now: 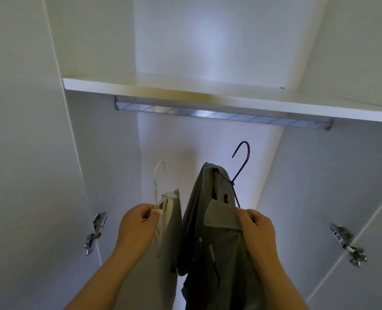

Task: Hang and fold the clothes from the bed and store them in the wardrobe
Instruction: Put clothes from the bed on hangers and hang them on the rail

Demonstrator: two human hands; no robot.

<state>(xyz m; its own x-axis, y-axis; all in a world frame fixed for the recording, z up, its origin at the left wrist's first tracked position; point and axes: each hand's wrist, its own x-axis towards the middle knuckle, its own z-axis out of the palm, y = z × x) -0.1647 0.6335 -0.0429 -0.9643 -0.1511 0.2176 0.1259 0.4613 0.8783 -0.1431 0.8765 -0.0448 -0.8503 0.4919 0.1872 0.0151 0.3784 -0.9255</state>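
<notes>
I face into an open white wardrobe. My left hand pinches the neck of a white hanger that carries a beige garment. My right hand grips the collar of a grey shirt on a purple hanger, whose hook points up and left. Both hangers are held up below the metal hanging rail, apart from it. The garments hang side by side between my forearms, their lower parts out of view.
A white shelf runs just above the rail. The wardrobe's side walls close in on both sides, with metal door hinges at the left and right. The open doors flank the opening.
</notes>
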